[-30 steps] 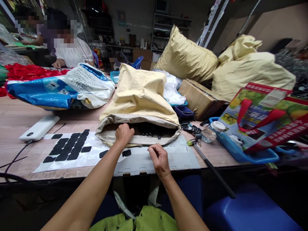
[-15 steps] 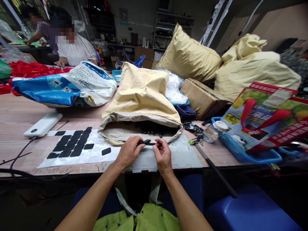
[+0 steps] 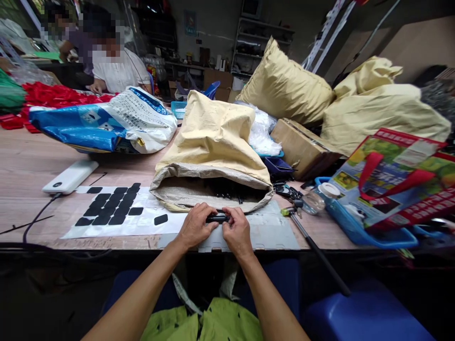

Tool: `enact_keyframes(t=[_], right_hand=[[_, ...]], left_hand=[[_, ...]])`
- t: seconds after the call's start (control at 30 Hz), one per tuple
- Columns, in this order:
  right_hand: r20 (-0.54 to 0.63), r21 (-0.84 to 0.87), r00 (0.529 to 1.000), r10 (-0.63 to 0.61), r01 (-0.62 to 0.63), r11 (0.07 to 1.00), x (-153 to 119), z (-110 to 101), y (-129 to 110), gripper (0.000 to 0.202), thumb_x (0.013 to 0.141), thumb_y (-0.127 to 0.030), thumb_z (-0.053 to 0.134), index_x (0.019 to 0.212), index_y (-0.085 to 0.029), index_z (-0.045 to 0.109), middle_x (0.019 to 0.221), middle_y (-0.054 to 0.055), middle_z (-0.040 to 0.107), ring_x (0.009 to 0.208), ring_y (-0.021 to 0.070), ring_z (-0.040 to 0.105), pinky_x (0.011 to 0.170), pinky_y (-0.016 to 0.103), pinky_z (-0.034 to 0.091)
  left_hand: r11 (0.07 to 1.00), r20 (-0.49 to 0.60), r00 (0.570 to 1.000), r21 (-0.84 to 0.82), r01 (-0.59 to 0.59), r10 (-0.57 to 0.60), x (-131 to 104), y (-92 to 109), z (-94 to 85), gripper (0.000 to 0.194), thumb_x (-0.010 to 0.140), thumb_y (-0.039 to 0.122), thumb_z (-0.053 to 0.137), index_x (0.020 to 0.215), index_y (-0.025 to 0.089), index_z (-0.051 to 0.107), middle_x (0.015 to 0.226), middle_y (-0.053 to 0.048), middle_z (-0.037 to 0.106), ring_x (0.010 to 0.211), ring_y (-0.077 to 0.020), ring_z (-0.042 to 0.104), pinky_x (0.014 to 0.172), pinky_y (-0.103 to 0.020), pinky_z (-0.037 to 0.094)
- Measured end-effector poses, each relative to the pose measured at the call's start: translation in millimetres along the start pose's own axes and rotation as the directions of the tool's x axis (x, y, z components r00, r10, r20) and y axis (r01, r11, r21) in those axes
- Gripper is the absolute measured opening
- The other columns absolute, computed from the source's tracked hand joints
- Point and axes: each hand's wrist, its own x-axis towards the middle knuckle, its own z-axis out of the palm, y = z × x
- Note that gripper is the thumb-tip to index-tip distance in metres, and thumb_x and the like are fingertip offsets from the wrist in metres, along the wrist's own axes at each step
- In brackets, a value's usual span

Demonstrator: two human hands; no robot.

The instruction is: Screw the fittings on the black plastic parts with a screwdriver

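A small black part [image 3: 217, 219] is held level between my two hands at the table's front edge. My left hand [image 3: 197, 224] is closed on its left end, and my right hand [image 3: 236, 229] pinches its right end. Just behind them lies an open cream sack [image 3: 216, 137], its mouth facing me, with small black pieces inside. Under my hands is a grey sheet [image 3: 265, 232]. Left of it, a white sheet [image 3: 124, 229] carries several black rounded patches [image 3: 110, 203], one of them [image 3: 160, 219] apart from the rest.
A white power bank [image 3: 69, 176] with a cable sits at left, near a blue-white bag [image 3: 106, 123]. To the right are a black-handled tool [image 3: 316, 248], a clear jar [image 3: 313, 202] and a blue basket [image 3: 362, 232] holding a colourful bag. People sit at the back left.
My right hand has closed in on the black part, which both hands now hold. The part has turned from tilted to level. The whole view has shifted slightly.
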Motion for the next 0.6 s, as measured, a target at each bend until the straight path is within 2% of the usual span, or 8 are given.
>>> enact_keyframes(t=[0.1, 0.17, 0.23, 0.3, 0.37, 0.5, 0.57, 0.6], right_hand=[[0.009, 0.014, 1.0, -0.003, 0.003, 1.0, 0, -2, -1, 0.045, 0.065, -0.007, 0.052, 0.106, -0.017, 0.07, 0.091, 0.003, 0.06, 0.069, 0.0145, 0.05, 0.069, 0.028, 0.049], [0.016, 0.081, 1.0, 0.02, -0.021, 0.996, 0, -8, -3, 0.042, 0.068, -0.01, 0.054, 0.106, -0.017, 0.07, 0.093, 0.004, 0.061, 0.07, 0.0147, 0.053, 0.064, 0.027, 0.049], [-0.013, 0.144, 0.999, 0.051, -0.049, 0.988, 0, -22, -4, 0.037, 0.074, -0.014, 0.055, 0.107, -0.017, 0.07, 0.097, 0.006, 0.063, 0.075, 0.0157, 0.057, 0.064, 0.027, 0.05], [-0.097, 0.139, 0.992, 0.077, -0.063, 0.988, 1, -42, 0, 0.033, 0.079, -0.02, 0.056, 0.109, -0.018, 0.071, 0.102, 0.007, 0.064, 0.083, 0.0174, 0.059, 0.07, 0.029, 0.052], [-0.199, 0.063, 0.974, 0.11, -0.1, 0.993, 3, -67, 7, 0.032, 0.081, -0.025, 0.057, 0.109, -0.017, 0.071, 0.102, 0.008, 0.065, 0.082, 0.0179, 0.059, 0.073, 0.031, 0.051], [-0.378, -0.1, 0.907, 0.186, -0.24, 0.966, 6, -121, 35, 0.038, 0.079, -0.035, 0.06, 0.109, -0.014, 0.073, 0.099, 0.01, 0.068, 0.075, 0.0187, 0.057, 0.069, 0.032, 0.05], [-0.45, -0.271, 0.881, 0.146, -0.29, 0.918, 5, -146, 52, 0.04, 0.079, -0.034, 0.058, 0.109, -0.015, 0.074, 0.103, 0.012, 0.067, 0.078, 0.0207, 0.058, 0.075, 0.036, 0.05], [-0.475, -0.374, 0.871, 0.13, -0.333, 0.866, 4, -156, 60, 0.04, 0.078, -0.035, 0.058, 0.11, -0.016, 0.074, 0.105, 0.013, 0.067, 0.081, 0.0227, 0.058, 0.078, 0.039, 0.049]], left_hand=[[1.0, 0.006, 1.0, -0.003, 0.02, -0.02, 1, 0, -0.6, 0.019, 0.083, 0.023, 0.072, 0.102, 0.022, 0.068, 0.1, -0.005, 0.063, 0.099, -0.024, 0.055, 0.089, -0.038, 0.045], [0.999, 0.025, 0.999, 0.0, 0.036, -0.036, 1, 0, -1.5, 0.019, 0.084, 0.025, 0.072, 0.102, 0.022, 0.069, 0.098, -0.004, 0.063, 0.099, -0.024, 0.055, 0.088, -0.038, 0.045], [0.999, 0.041, 0.998, 0.003, 0.049, -0.049, 2, 0, -2.6, 0.017, 0.084, 0.025, 0.072, 0.101, 0.023, 0.07, 0.097, -0.004, 0.063, 0.097, -0.0238, 0.055, 0.087, -0.038, 0.044], [0.998, 0.046, 0.997, 0.001, 0.056, -0.056, 2, 1, -3.7, 0.016, 0.084, 0.025, 0.072, 0.1, 0.023, 0.07, 0.095, -0.004, 0.064, 0.096, -0.0236, 0.055, 0.087, -0.037, 0.044], [0.998, 0.045, 0.997, -0.005, 0.061, -0.06, 3, 2, -4.4, 0.017, 0.083, 0.025, 0.072, 0.099, 0.023, 0.07, 0.094, -0.003, 0.064, 0.094, -0.0233, 0.056, 0.087, -0.037, 0.044], [0.997, 0.042, 0.996, -0.014, 0.074, -0.074, 3, 2, -4.4, 0.019, 0.083, 0.03, 0.074, 0.1, 0.023, 0.07, 0.093, -0.003, 0.064, 0.094, -0.0233, 0.056, 0.086, -0.037, 0.043], [0.997, 0.038, 0.996, -0.013, 0.077, -0.077, 3, 2, -4.1, 0.019, 0.084, 0.033, 0.074, 0.101, 0.024, 0.071, 0.094, -0.004, 0.064, 0.095, -0.0233, 0.056, 0.086, -0.036, 0.043], [0.997, 0.039, 0.996, -0.013, 0.076, -0.076, 3, 2, -4.0, 0.019, 0.085, 0.034, 0.073, 0.101, 0.024, 0.072, 0.094, -0.004, 0.064, 0.095, -0.0233, 0.056, 0.086, -0.036, 0.043]])
